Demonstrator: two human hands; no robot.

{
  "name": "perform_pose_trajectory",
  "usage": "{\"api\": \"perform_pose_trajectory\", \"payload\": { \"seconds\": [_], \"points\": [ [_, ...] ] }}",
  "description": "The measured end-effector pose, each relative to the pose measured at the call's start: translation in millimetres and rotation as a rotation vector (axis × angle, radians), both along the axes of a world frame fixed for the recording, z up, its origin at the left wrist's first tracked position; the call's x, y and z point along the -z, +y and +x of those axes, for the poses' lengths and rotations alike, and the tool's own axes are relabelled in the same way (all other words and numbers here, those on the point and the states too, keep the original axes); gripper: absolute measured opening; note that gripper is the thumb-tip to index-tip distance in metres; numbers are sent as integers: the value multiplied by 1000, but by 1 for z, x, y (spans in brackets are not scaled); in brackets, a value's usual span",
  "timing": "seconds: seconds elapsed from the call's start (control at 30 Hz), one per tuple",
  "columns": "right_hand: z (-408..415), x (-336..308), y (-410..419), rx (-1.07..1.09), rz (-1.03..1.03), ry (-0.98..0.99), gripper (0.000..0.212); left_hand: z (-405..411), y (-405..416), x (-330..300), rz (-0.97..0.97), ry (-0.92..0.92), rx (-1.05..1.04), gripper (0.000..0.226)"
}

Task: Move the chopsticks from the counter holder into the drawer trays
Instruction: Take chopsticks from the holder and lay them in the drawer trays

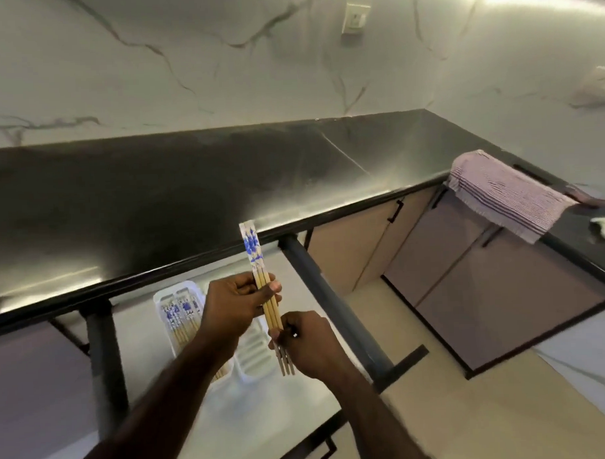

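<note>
A bundle of bamboo chopsticks (255,255) with white and blue flowered tops stands nearly upright above the open drawer. My left hand (233,309) grips the bundle around its middle. My right hand (310,344) pinches the bundle near its thin lower tips. Below the hands, a white plastic tray (175,295) in the drawer holds several more chopsticks (180,317) of the same pattern. A second white tray (254,354) lies to its right, partly hidden by my hands. No counter holder is in view.
The dark glossy counter (190,199) runs across the view with its front edge just behind the chopstick tops. The drawer's pale floor (232,420) stretches toward me. A striped cloth (502,191) hangs over the counter's right edge. Cabinet doors (466,258) stand at the right.
</note>
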State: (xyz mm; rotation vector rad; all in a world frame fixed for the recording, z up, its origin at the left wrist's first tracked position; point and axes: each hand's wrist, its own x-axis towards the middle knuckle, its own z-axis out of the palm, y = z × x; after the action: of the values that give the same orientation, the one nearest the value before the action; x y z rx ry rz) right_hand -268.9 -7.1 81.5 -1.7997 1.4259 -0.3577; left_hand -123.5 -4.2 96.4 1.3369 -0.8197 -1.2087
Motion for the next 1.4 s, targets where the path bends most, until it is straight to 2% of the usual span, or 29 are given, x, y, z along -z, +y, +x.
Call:
{"api": "perform_pose_trajectory", "payload": {
  "seconds": [0.07,0.2,0.3,0.4,0.53,0.63,0.77,0.93,0.97,1.03,1.1,1.17,1.23,1.33,1.4],
  "points": [
    [-3,8,-20,-63,41,20,16,1,-11,13,44,13,-34,11],
    [6,20,-69,10,-115,-83,13,3,-26,47,110,-25,-80,3],
    [28,31,-103,-96,52,-156,17,-1,-35,72,181,-57,-44,12],
    [43,56,-128,-206,263,-183,10,-6,-45,92,241,-40,-159,20],
    [62,88,-153,-156,433,-237,15,-9,-51,114,355,-23,-317,18],
    [84,112,-173,-75,537,-253,15,-14,-51,137,473,-194,-399,8],
    [108,141,-177,-70,560,-232,19,-27,-49,175,609,-489,-409,21],
    [109,175,-172,-41,592,-165,10,-46,-50,205,503,-691,-455,39],
    [107,182,-173,-13,610,-162,8,-50,-50,210,498,-775,-418,47],
    [109,193,-173,28,642,-164,7,-58,-46,222,461,-1054,-341,66],
    [116,199,-176,-1,611,-123,4,-62,-47,225,484,-1277,-192,74],
    [124,203,-176,-20,563,-78,4,-63,-47,226,592,-1392,-51,76],
    [131,207,-175,-23,531,-47,14,-62,-46,225,711,-1460,45,81],
    [139,211,-174,-47,538,25,36,-66,-43,236,665,-1500,176,64],
    [142,213,-172,-70,522,82,42,-62,-46,242,660,-1512,226,52]
  ]
}}
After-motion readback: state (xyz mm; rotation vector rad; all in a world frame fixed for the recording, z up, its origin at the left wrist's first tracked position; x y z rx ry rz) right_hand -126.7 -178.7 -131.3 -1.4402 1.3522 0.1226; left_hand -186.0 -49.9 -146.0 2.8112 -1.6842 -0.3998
